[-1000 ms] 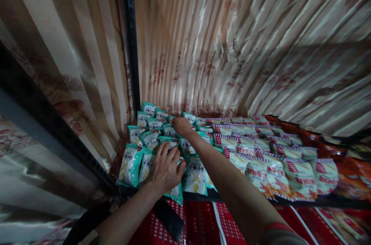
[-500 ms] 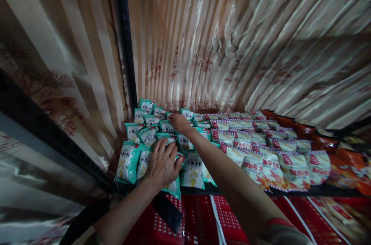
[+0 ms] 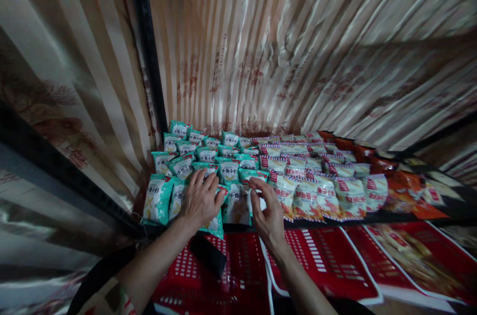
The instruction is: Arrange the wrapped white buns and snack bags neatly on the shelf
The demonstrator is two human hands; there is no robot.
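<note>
Rows of green-and-white snack bags [image 3: 156, 199] stand at the left end of a dark shelf. My left hand [image 3: 201, 198] lies over a front-row bag [image 3: 213, 225], fingers spread across it and thumb out to the right; that bag's lower part juts past the shelf's front edge. At the right end of the green front row, my right hand [image 3: 269, 215] has its thumb and fingers bent around a snack bag [image 3: 262, 203], which it mostly hides. One upright green bag [image 3: 237, 204] stands between the hands.
White bags with striped edges [image 3: 348, 196] fill the shelf's middle, and orange bags [image 3: 404, 191] lie farther right. Below are red baskets [image 3: 242, 275] with a dark object [image 3: 208, 255] at the front. A black metal post [image 3: 147, 41] and striped curtains [image 3: 231, 56] enclose the shelf.
My right hand has come back from the rear rows of green bags to the front row, at the right. My left hand stays on its bag. The view has shifted slightly.
</note>
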